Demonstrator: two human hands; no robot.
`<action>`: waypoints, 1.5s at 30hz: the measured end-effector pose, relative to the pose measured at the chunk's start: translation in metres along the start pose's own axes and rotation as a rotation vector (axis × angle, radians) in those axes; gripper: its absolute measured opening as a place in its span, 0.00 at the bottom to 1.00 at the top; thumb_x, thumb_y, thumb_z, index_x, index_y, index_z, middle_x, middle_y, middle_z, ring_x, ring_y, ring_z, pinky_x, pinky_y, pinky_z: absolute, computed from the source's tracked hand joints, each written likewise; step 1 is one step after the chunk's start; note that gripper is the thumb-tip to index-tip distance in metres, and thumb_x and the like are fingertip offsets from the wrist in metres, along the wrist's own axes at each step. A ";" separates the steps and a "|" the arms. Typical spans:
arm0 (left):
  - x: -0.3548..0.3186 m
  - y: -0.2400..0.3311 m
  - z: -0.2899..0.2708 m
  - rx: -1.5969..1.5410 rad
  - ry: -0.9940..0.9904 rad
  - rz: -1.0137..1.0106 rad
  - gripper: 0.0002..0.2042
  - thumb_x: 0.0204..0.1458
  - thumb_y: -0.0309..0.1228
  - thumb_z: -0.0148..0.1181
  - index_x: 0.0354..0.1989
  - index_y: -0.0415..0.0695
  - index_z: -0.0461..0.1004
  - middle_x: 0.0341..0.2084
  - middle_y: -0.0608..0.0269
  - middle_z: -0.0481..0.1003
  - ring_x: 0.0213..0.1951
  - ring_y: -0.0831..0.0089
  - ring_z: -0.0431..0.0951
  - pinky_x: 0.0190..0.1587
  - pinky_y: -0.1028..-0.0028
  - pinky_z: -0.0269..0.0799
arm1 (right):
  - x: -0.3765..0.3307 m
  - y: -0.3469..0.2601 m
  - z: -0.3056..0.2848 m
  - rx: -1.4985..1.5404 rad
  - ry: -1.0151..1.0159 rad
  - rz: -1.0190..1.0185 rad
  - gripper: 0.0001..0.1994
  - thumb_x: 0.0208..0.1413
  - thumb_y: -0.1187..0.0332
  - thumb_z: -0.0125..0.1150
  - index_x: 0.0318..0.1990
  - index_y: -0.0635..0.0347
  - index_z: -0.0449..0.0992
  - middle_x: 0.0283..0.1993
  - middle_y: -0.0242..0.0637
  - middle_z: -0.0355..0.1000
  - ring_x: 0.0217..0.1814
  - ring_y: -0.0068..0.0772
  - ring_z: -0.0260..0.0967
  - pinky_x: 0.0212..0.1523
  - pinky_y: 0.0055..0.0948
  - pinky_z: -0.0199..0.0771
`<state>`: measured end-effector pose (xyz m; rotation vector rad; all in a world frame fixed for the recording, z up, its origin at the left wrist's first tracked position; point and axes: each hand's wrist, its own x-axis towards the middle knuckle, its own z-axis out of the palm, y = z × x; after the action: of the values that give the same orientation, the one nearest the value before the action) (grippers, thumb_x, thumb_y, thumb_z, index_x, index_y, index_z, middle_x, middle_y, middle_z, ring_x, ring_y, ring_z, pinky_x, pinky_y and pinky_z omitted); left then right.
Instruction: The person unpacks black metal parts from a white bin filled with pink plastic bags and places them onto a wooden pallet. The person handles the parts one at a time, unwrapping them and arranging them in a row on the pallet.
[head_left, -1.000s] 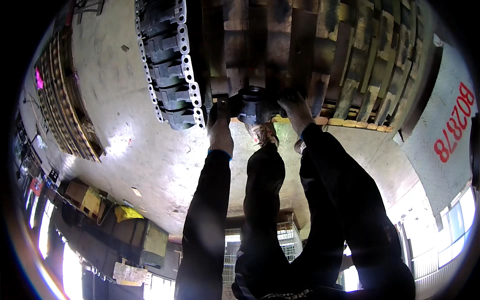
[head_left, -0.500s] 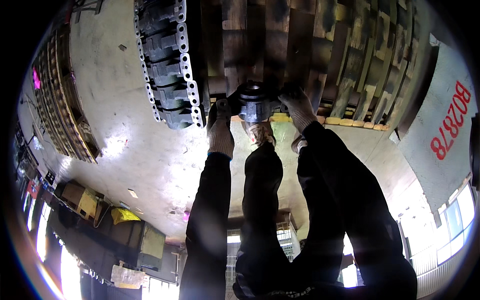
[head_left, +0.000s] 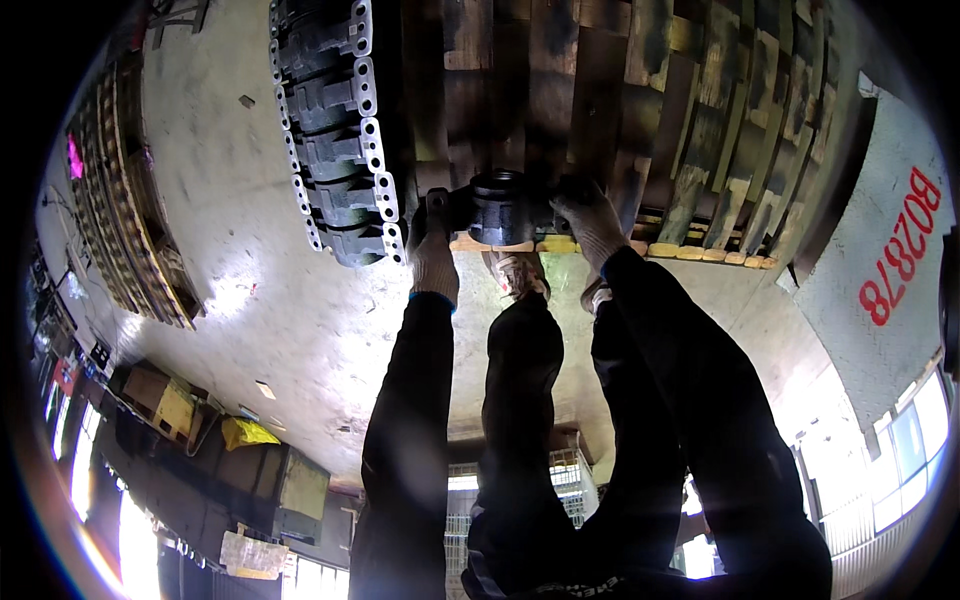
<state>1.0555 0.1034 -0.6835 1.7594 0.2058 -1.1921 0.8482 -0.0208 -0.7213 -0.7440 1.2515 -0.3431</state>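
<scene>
A dark cast metal part (head_left: pixel 501 215) with a round, ringed middle and an arm out to each side is at the near edge of the slatted wooden pallet (head_left: pixel 555 60). My left hand (head_left: pixel 434 255), in a pale knit glove, is closed around its left end, where a small end plate with a hole shows. On the other side, my gloved right hand (head_left: pixel 592 220) grips the right end, which is mostly hidden in shadow. Whether the part touches the slats cannot be made out.
A row of similar dark parts with silver, holed end plates (head_left: pixel 374 145) lies along the pallet's left side. My shoes (head_left: pixel 517 272) are just below the pallet edge on the concrete floor (head_left: pixel 240 170). Another pallet (head_left: pixel 125 200) stands far left; a grey panel (head_left: pixel 880 230) is at right.
My left hand has shifted slightly left and the metal part a little left too, still between both hands. The view has moved slightly.
</scene>
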 end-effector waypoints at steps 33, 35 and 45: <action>-0.057 -0.050 -0.033 0.555 0.054 0.078 0.22 0.62 0.33 0.47 0.61 0.35 0.64 0.60 0.47 0.68 0.63 0.58 0.66 0.64 0.68 0.60 | -0.066 -0.036 -0.034 -1.576 -0.099 -0.726 0.10 0.54 0.68 0.60 0.41 0.64 0.76 0.38 0.43 0.76 0.42 0.35 0.74 0.44 0.28 0.71; -0.103 -0.049 -0.043 0.446 0.015 -0.090 0.21 0.61 0.32 0.49 0.62 0.37 0.65 0.59 0.49 0.69 0.62 0.61 0.67 0.64 0.68 0.61 | -0.123 -0.074 -0.020 -0.626 0.235 0.132 0.09 0.55 0.68 0.60 0.41 0.62 0.77 0.40 0.42 0.76 0.43 0.36 0.73 0.45 0.29 0.71; -0.287 -0.007 -0.147 0.644 -0.070 -0.198 0.20 0.58 0.36 0.52 0.56 0.38 0.72 0.53 0.49 0.74 0.58 0.58 0.71 0.61 0.66 0.65 | -0.398 -0.115 -0.182 -0.741 0.488 0.384 0.27 0.53 0.66 0.65 0.59 0.67 0.67 0.47 0.42 0.75 0.50 0.32 0.71 0.52 0.30 0.70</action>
<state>0.9972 0.3216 -0.4532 2.2812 -0.0603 -1.5790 0.5745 0.0821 -0.3760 -1.0489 1.9858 0.3018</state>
